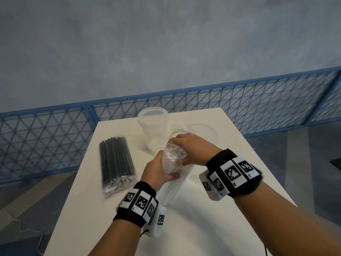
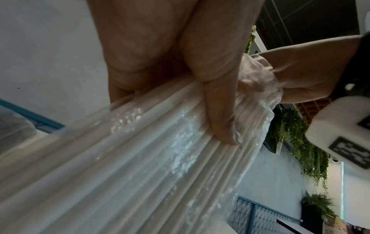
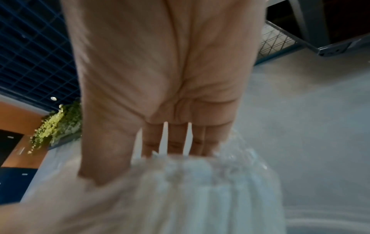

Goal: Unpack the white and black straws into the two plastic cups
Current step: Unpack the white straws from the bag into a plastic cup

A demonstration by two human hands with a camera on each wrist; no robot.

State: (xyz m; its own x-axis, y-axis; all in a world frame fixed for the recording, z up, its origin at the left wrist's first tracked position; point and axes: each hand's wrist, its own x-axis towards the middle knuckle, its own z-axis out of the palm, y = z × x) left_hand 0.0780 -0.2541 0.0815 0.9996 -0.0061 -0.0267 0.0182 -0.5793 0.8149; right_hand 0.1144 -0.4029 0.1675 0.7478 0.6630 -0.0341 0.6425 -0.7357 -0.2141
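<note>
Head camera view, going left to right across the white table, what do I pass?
Clear bag of black straws → left hand gripping the clear bag of white straws → right hand pinching that bag's top. The two clear plastic cups stand farther back, overlapping the hands.

right wrist view blurred, second cup (image 1: pixel 201 133) partly behind hands, white straws (image 1: pixel 170 189) motion-smeared

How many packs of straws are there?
2. The black straw pack lies on the table, left of the hands. The white straw pack is held up by the left hand and right hand. More could be hidden.
</note>
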